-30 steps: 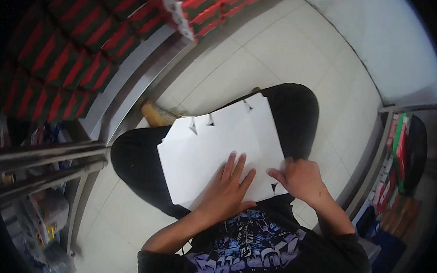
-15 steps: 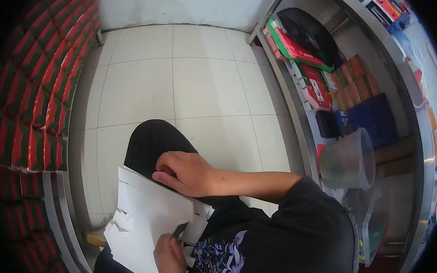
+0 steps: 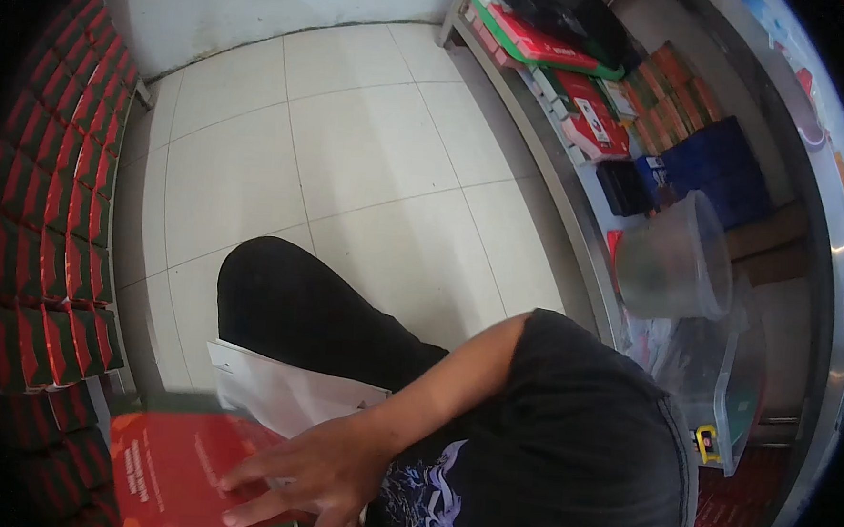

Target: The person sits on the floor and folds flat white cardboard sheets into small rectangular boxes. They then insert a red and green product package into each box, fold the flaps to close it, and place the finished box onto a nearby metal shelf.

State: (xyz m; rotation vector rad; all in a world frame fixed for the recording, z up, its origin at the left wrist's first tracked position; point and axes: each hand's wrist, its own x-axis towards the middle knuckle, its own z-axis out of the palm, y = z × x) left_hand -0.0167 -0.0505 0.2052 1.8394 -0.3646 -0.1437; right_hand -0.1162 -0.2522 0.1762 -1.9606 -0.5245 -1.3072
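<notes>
My right hand [image 3: 330, 464] reaches across my lap from the right, its fingers spread over a red and green printed card [image 3: 168, 470]. The card lies at the lower left with its printed face up, and its near part runs out of the picture. Whether my thumb grips its edge I cannot tell. Partly under the card and my forearm, a white sheet [image 3: 282, 385] rests on my dark-trousered leg [image 3: 296, 295]. I cannot make out my left hand; the card and right hand cover the place where it was.
Stacked red and green boxes [image 3: 70, 245] line the left side. On the right, a metal-edged shelf [image 3: 546, 165] holds a clear tub [image 3: 675, 262], a blue case [image 3: 718, 174] and a black tray [image 3: 559, 13]. Pale floor tiles [image 3: 371, 146] lie between.
The red and green card has come into view over the white sheet. My right hand has moved down and toward me, from my knee onto the card. My left hand has gone from sight.
</notes>
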